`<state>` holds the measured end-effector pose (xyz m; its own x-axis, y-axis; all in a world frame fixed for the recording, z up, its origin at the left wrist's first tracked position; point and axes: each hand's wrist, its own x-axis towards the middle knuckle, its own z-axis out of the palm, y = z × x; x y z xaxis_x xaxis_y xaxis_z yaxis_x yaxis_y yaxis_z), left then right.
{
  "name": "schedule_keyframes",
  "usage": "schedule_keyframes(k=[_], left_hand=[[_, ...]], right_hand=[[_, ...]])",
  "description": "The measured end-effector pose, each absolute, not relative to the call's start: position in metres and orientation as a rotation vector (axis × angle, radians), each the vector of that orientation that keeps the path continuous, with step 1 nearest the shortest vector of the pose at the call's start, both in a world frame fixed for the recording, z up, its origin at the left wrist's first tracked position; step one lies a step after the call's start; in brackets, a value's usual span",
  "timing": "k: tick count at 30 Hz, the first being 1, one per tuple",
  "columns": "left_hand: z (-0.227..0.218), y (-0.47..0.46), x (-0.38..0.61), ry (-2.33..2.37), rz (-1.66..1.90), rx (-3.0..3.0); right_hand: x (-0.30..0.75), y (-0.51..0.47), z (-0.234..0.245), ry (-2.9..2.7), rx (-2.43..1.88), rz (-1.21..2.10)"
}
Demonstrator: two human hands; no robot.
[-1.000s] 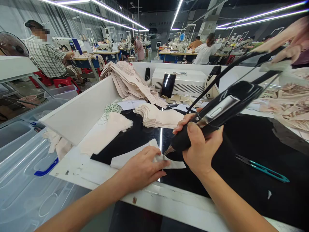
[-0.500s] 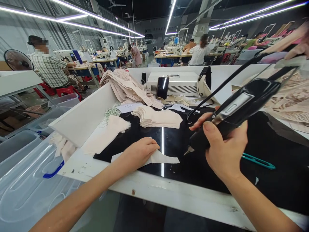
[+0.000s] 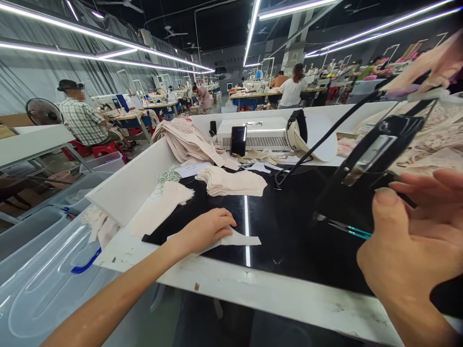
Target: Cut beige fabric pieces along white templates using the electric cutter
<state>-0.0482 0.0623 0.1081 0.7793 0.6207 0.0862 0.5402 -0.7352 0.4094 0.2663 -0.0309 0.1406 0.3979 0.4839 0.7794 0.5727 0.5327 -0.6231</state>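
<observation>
One thin, pale fabric piece [image 3: 241, 238] lies flat on a glossy black sheet [image 3: 285, 217] near the front edge of the white worktop [image 3: 249, 291]. It looks smooth and off-white, with a curved upper edge and a narrow, squared-off right end. The person's left hand [image 3: 206, 231] rests over its middle, fingers together and slightly bent; whether they pinch the cloth or merely press it, one cannot tell. The narrow end sticks out to the right of the fingertips, and a sliver shows on the wrist side.

The right hand [image 3: 408, 246] is released, its fingers spread and thumb raised, just beside a slanting black power tool [image 3: 365, 161] with a shiny metal plate on its hard casing. Slim teal snips [image 3: 352, 230] lie by the tool's lower end. Beyond the left hand sit a layered stack of soft cream cloth [image 3: 233, 182] with wavy edges, a flat cream panel [image 3: 162, 207] and a stringy tangle of green thread [image 3: 169, 177].
</observation>
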Motion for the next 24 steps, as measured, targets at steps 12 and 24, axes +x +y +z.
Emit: schedule_keyframes(k=[12,24], left_hand=[[0.123,0.063,-0.037,1.017,0.248,2.474],[0.168,0.128,-0.011,1.194,0.874,2.08]], right_hand=[[0.236,-0.041,0.083,-1.688,-1.337,0.547],[0.186,0.054,0.082,-1.593,-1.207,1.001]])
